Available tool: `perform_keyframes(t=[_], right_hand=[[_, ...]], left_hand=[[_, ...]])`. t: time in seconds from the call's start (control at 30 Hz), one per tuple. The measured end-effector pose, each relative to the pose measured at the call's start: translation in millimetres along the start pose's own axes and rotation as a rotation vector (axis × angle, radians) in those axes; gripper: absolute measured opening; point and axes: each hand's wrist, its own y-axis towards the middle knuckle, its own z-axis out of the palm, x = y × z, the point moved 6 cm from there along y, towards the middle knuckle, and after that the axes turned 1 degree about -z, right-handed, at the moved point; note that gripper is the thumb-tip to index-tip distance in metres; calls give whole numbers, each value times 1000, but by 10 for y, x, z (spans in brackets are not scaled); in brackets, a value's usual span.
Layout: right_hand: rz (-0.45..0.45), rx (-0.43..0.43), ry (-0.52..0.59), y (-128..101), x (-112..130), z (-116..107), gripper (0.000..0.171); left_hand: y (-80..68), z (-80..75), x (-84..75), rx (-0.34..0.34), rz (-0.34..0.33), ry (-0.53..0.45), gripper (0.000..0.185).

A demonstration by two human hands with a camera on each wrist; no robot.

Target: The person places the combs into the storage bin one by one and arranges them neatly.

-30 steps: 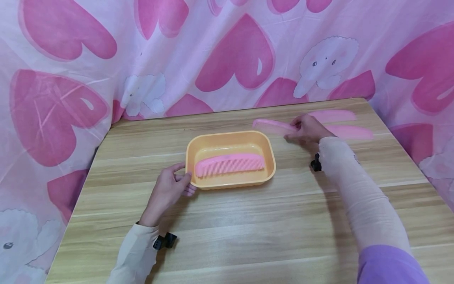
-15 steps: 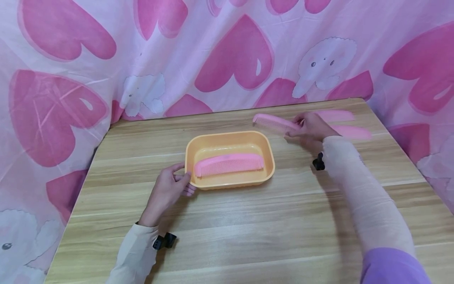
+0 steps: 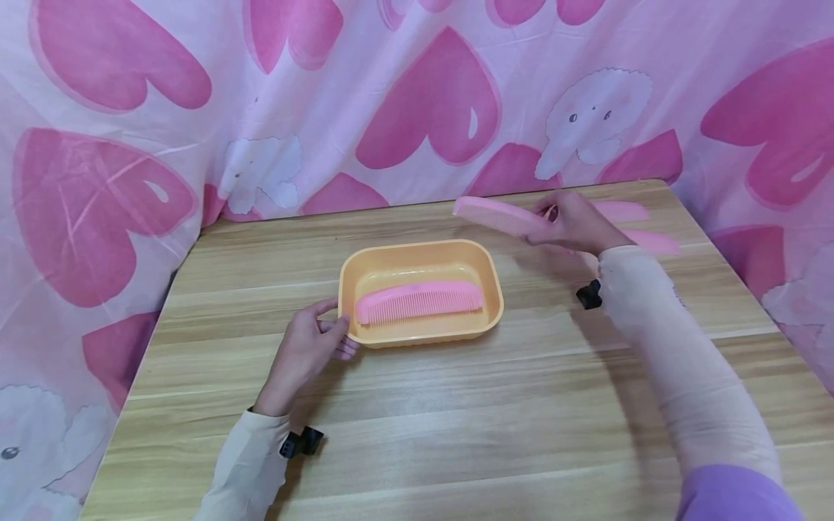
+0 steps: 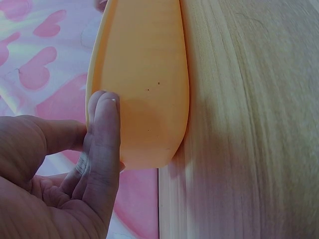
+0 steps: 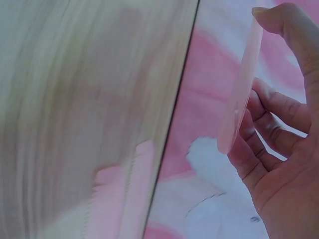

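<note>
An orange plastic tub (image 3: pixel 426 341) stands mid-table with a pink comb (image 3: pixel 420 295) lying inside, teeth toward the front. My left hand (image 3: pixel 305 356) pinches the tub's left end; in the left wrist view its thumb is at the rim and its fingers lie along the outer wall (image 4: pixel 149 99). Beyond the tub, my right hand (image 3: pixel 576 221) holds a second pink comb (image 3: pixel 490 213) above the table, its free end pointing left. The right wrist view shows that comb (image 5: pixel 238 107) edge-on between thumb and fingers.
Two more pink combs, a rear one (image 3: pixel 622 210) and a nearer one (image 3: pixel 654 242), lie at the table's back right, partly behind the right hand. A pink heart-print curtain (image 3: pixel 417 94) hangs along the wooden table's (image 3: pixel 456 434) back and sides.
My right hand has lifted the comb off the table, tilting its teeth into view and raising it a little. The left hand and tub have stayed in place.
</note>
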Motion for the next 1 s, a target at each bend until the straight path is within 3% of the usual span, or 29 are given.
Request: perform_keyframes(t=[0.47,0.73,1.0], right_hand=[[-176,14,33,1,632,116,40],[-249,70,1,-3,979,316,51],[-336,116,-54,-4,1245,558,49]], left_hand=[[3,-4,14,-4,0,2,48],[5,-4,18,-9,-1,2,48],[5,1,15,-9,-11,5,48]])
